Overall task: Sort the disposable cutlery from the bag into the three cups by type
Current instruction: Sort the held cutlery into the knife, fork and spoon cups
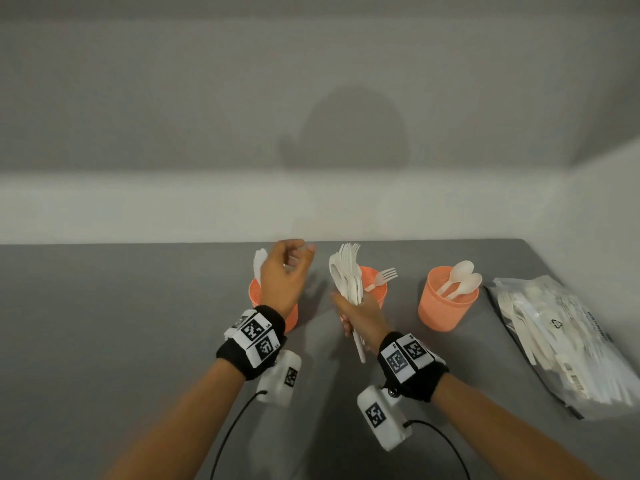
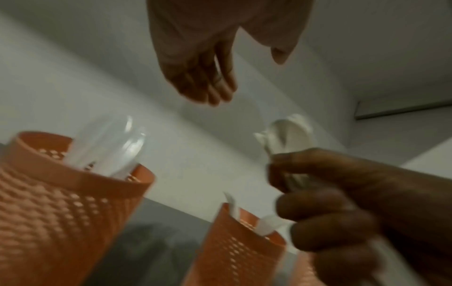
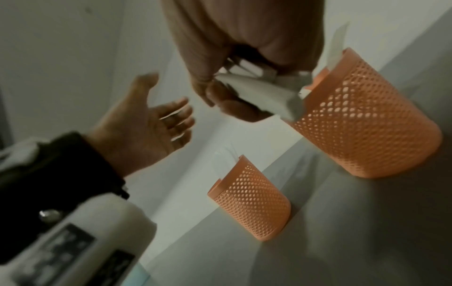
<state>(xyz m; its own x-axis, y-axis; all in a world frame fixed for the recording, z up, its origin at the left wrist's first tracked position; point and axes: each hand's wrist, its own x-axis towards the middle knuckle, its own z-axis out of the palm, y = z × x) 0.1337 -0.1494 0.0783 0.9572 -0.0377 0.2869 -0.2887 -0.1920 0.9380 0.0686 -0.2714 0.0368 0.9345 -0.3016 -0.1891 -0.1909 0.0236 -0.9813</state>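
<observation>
Three orange mesh cups stand in a row on the grey table. The left cup (image 1: 255, 293) holds white knives (image 1: 259, 264), the middle cup (image 1: 376, 286) a fork (image 1: 382, 276), and the right cup (image 1: 446, 308) two spoons (image 1: 462, 278). My left hand (image 1: 294, 259) hovers above the left cup, fingers relaxed and empty; the right wrist view shows its bare palm (image 3: 156, 120). My right hand (image 1: 356, 318) grips a bundle of mixed white cutlery (image 1: 344, 271) upright by the handles, just in front of the middle cup (image 3: 367, 125). In the left wrist view, motion blurs the knives (image 2: 110, 149).
The clear plastic bag (image 1: 561, 337) with more white cutlery lies at the table's right edge, beside the right cup. A light wall runs behind the cups and turns along the right side. Cables trail from both wrist cameras over the near table.
</observation>
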